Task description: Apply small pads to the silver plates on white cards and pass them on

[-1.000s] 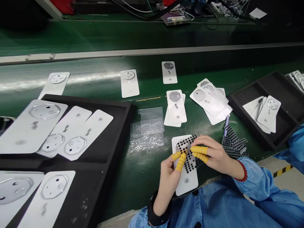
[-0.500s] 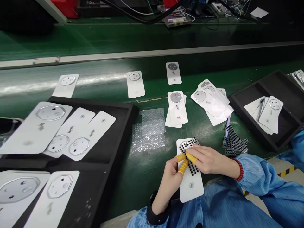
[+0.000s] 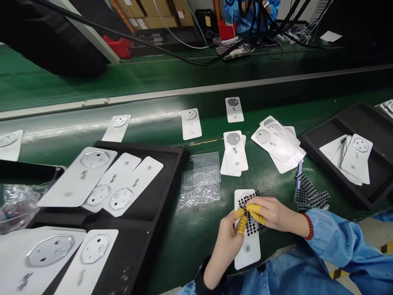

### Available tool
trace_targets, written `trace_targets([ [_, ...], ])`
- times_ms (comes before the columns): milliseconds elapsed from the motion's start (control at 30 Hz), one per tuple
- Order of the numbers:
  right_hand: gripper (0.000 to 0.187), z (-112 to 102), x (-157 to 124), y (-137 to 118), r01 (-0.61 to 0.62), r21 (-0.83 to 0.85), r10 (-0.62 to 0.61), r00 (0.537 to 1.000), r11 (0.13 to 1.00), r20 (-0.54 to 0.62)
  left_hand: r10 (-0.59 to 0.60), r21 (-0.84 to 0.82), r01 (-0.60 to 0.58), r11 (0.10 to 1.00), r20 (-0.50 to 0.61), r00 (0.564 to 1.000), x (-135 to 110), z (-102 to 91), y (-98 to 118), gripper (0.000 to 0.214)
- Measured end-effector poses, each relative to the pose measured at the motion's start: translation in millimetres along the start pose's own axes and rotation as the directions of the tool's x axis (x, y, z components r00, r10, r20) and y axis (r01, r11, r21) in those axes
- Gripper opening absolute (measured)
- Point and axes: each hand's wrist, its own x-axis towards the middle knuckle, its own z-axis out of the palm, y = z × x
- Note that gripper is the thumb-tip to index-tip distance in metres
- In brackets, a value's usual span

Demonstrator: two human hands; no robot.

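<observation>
A white phone back cover (image 3: pixel 249 250) lies on the green belt at the near edge, with a clear sheet of black dots (image 3: pixel 249 203) on top of it. My left hand (image 3: pixel 229 237), with yellow finger cots, pinches at the dotted sheet from the left. My right hand (image 3: pixel 273 214), also with yellow cots, presses its fingertips together on the same sheet from the right. The fingertips of both hands meet over the cover's middle.
Black trays with white covers stand at the left (image 3: pixel 159 196) and right (image 3: pixel 373 123). Loose covers lie on the belt, in a stack (image 3: pixel 235 153) and a fanned pile (image 3: pixel 278 141). Bubble wrap (image 3: pixel 201 180) lies beside the left tray. Spare dotted sheets (image 3: pixel 310 192) sit by my right wrist.
My head has tilted up, so everything sits lower in view and the far bench shows. My right fingers have drawn in from spread to pinched against my left fingertips.
</observation>
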Motion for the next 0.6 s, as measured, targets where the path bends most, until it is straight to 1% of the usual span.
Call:
trace_targets([
  [67,0.015,4.4,-2.2,1.1,-0.093,0.087,0.096,0.995,0.992,-0.035,0.019,0.02,-0.019,1.0,0.009,1.0,2.4,-1.1,0.8,0.013],
  [133,0.015,9.0,-4.1,2.4,-0.176,0.147,0.183,0.982,0.973,-0.038,0.024,0.029,-0.024,0.999,0.014,1.0,4.0,-7.2,0.8,0.015],
  [200,0.015,11.7,-5.8,4.7,-0.217,0.171,0.224,0.974,0.961,-0.025,0.018,0.035,-0.017,0.999,-0.029,0.999,1.3,-19.5,0.6,0.02],
  [233,0.016,11.7,-6.7,6.5,-0.22,0.174,0.226,0.974,0.96,-0.015,0.015,0.044,-0.011,0.999,-0.08,0.997,-2.6,-27.1,1.1,0.024],
  [267,0.016,10.4,-7.3,8.7,-0.231,0.192,0.237,0.972,0.954,-0.006,0.016,0.047,-0.009,0.999,-0.146,0.989,-8.2,-34.5,2.4,0.032],
  [333,0.014,4.1,-7.1,13.4,-0.296,0.292,0.308,0.951,0.909,0.004,0.033,0.013,-0.03,0.999,-0.306,0.951,-23.7,-44.6,8.5,0.061],
  [367,0.012,-0.8,-5.9,15.2,-0.342,0.367,0.366,0.931,0.865,0.005,0.039,-0.036,-0.056,0.998,-0.375,0.926,-32.1,-45.5,13.2,0.079],
  [400,0.011,-6.6,-4.0,15.8,-0.387,0.443,0.431,0.902,0.809,0.0,0.033,-0.089,-0.079,0.993,-0.427,0.904,-39.7,-43.3,18.8,0.093],
  [433,0.01,-12.9,-1.2,14.5,-0.418,0.502,0.495,0.869,0.757,-0.024,0.014,-0.142,-0.087,0.986,-0.448,0.894,-46.0,-38.0,24.7,0.1],
  [467,0.009,-19.3,2.4,10.8,-0.429,0.531,0.544,0.836,0.731,-0.073,-0.014,-0.189,-0.077,0.979,-0.439,0.898,-50.6,-30.3,30.5,0.098],
  [500,0.006,-25.4,6.6,4.5,-0.421,0.518,0.563,0.814,0.744,-0.147,-0.043,-0.222,-0.055,0.974,-0.415,0.909,-53.3,-21.1,35.7,0.09],
  [533,0.005,-30.7,11.2,-4.0,-0.399,0.464,0.544,0.805,0.791,-0.236,-0.064,-0.248,-0.035,0.968,-0.378,0.924,-54.7,-11.2,40.2,0.079],
  [567,0.009,-35.0,16.1,-14.1,-0.361,0.373,0.485,0.812,0.855,-0.325,-0.068,-0.266,-0.027,0.964,-0.341,0.938,-55.0,-1.5,43.6,0.066],
  [600,0.014,-38.0,21.0,-24.7,-0.303,0.26,0.387,0.835,0.917,-0.391,-0.054,-0.274,-0.035,0.961,-0.311,0.949,-54.7,7.2,45.8,0.055],
])
